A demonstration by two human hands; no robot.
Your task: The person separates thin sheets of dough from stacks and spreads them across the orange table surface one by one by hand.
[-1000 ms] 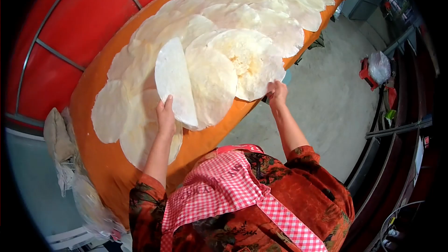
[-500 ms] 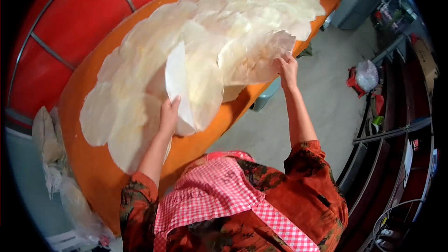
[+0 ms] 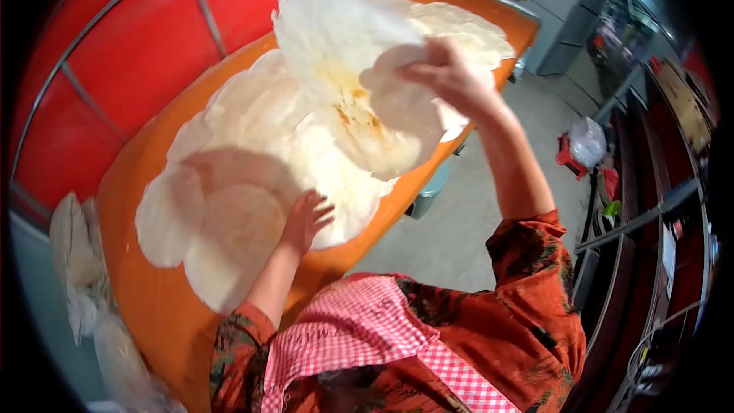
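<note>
My right hand (image 3: pixel 447 73) is raised over the table, pinching the edge of a large thin round sheet (image 3: pixel 336 38). That sheet hangs up and to the left of the hand, has brown patches on its lower part and is blurred at its far edge. My left hand (image 3: pixel 308 219) is over the near edge of the spread sheets, its fingers apart and nothing in them. Many pale round sheets (image 3: pixel 245 222) overlap on the orange cloth (image 3: pixel 141 298) of the table.
A red wall panel (image 3: pixel 245 0) with metal bars stands behind the table. A grey-green bin (image 3: pixel 432 190) is on the floor by the table's right edge. Farther right are a red stool (image 3: pixel 567 157) with a plastic bag (image 3: pixel 587 141) and dark shelving (image 3: pixel 642 260). Cloth bags (image 3: pixel 76 260) hang at the left.
My right hand has risen and lifted the brown-patched sheet off the others. My left hand has let go of the folded white edge and moved slightly right.
</note>
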